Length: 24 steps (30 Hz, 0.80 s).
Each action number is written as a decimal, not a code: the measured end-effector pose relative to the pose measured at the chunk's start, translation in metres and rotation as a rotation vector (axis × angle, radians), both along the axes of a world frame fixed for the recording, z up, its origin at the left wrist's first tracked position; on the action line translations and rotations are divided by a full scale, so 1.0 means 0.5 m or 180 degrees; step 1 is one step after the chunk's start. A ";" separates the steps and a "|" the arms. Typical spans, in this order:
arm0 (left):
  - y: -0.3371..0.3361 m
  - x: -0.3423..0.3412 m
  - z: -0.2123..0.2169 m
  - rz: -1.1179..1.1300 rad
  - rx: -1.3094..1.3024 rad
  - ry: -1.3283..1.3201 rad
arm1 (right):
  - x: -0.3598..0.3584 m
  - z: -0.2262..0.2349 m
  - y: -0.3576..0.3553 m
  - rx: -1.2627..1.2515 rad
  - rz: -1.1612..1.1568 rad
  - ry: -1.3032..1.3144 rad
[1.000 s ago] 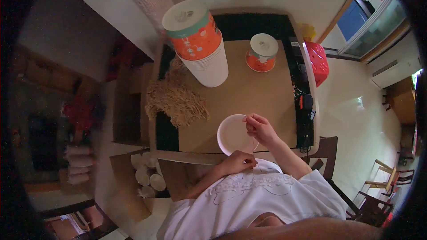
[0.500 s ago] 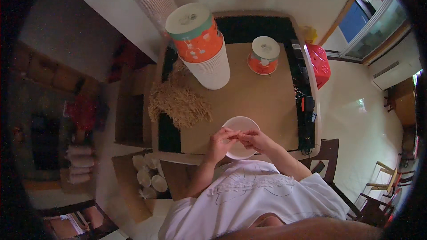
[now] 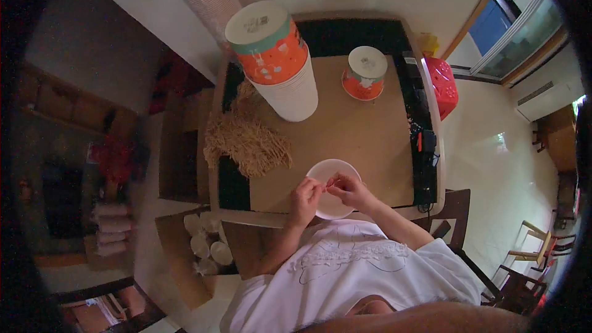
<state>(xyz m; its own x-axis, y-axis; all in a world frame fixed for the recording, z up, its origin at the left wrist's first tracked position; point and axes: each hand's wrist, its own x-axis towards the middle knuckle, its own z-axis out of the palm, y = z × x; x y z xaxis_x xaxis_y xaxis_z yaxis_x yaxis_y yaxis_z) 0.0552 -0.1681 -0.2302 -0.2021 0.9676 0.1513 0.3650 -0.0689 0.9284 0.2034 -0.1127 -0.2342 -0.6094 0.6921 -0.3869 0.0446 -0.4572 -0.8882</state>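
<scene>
Over a white paper bucket [image 3: 335, 209], which stands open side up at the table's near edge, my two hands meet. My left hand [image 3: 305, 200] has its fingers closed in a pinch above the left part of the rim. Beside it, my right hand [image 3: 346, 191] pinches too, its fingertips close to the left ones. Whatever is between the fingertips is too small to make out. Farther off, a tall stack of white paper buckets [image 3: 290, 97] stands upside down, topped by an orange and green one [image 3: 271, 55]. A smaller orange and green bucket [image 3: 364, 80] stands upside down at the far right.
A heap of tan shredded paper [image 3: 250, 145] lies left on the brown board [image 3: 345, 129]. Another cup stack [image 3: 213, 1] leans by the wall. A black device with an orange part [image 3: 425, 142] sits on the right edge. A cardboard box of white cups [image 3: 200, 246] stands lower left.
My fingertips have drawn slightly apart, the left hand shifting a little left and the right hand's fingers curling more. The bucket under them stays in about the same place.
</scene>
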 end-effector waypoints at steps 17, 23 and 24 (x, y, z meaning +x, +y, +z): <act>-0.016 -0.010 -0.061 -0.0067 -0.0284 -0.0264 | -0.019 0.002 0.004 0.0706 0.0166 -0.0388; -0.017 -0.019 -0.068 -0.0029 -0.0218 -0.0422 | -0.033 -0.042 0.005 0.0424 0.0029 -0.0373; -0.017 -0.022 -0.072 -0.0044 -0.0224 -0.0422 | -0.038 -0.075 0.003 0.0694 -0.0063 -0.0191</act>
